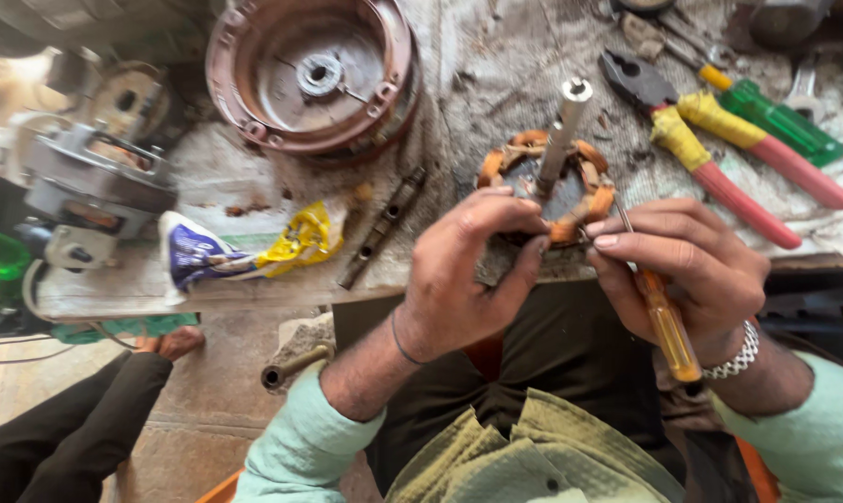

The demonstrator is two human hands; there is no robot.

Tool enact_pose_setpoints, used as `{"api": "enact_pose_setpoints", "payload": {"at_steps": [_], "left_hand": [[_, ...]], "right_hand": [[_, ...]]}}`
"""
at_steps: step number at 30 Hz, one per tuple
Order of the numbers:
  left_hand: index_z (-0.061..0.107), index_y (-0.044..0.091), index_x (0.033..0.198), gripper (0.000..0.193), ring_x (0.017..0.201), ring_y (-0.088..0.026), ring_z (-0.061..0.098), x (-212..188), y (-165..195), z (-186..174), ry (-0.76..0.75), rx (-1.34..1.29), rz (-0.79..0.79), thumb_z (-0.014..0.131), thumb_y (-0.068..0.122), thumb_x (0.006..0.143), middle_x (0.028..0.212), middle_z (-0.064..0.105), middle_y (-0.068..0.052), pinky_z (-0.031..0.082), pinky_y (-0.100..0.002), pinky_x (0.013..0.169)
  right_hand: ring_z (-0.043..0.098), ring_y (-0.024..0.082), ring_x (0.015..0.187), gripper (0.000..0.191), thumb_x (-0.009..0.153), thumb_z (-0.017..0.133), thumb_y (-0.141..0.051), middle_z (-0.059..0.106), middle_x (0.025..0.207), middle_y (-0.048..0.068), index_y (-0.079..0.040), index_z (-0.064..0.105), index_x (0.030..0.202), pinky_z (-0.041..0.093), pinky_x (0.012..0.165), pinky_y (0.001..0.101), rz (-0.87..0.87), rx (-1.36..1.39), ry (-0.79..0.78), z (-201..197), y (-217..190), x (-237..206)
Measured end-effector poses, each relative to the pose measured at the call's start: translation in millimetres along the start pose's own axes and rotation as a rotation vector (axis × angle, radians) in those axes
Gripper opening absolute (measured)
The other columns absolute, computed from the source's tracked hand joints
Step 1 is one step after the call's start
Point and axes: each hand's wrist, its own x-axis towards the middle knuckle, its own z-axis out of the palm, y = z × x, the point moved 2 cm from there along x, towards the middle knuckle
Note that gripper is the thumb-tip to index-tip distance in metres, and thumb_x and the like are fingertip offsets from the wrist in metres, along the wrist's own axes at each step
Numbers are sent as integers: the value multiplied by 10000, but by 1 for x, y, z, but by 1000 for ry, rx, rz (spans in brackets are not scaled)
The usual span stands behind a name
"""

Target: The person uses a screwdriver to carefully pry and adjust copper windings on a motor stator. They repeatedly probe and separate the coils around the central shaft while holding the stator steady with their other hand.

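Seen from the head camera, a motor winding [552, 191] with copper-orange coils and an upright metal shaft sits at the near edge of the desk [254, 279]. The left hand [463, 270] pinches its rim. The right hand [687, 265] grips a yellow-handled screwdriver [668, 321], tip at the coils. Work looks midway: the round motor cover [314, 74] lies apart, and red-handled pliers [720, 158] rest nearby.

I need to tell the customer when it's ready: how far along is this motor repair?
Done: the round housing cover lies off to the side. In hand: left hand steadies the copper-wound stator, right hand works it with a yellow-handled screwdriver. Left: the stator is not back in any housing.
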Motion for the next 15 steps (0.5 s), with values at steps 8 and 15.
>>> {"api": "enact_pose_setpoints", "payload": {"at_steps": [8, 15], "left_hand": [[521, 49, 1312, 409, 1037, -214, 748, 1, 1, -3, -16, -9, -12, 746, -46, 984, 1040, 722, -77, 586, -355, 1031], [525, 52, 1311, 403, 1035, -209, 748, 1, 2, -3, -13, -4, -30, 751, -37, 990, 1045, 720, -76, 609, -332, 973]], "right_hand": [[724, 277, 915, 261, 834, 833, -1, 724, 1001, 114, -48, 659, 1023, 613, 794, 376, -60, 16, -82, -4, -7, 3], [711, 287, 1001, 256, 853, 837, 4, 735, 1111, 116, -51, 705, 1065, 608, 807, 381, -263, -65, -179, -2, -6, 3]]}}
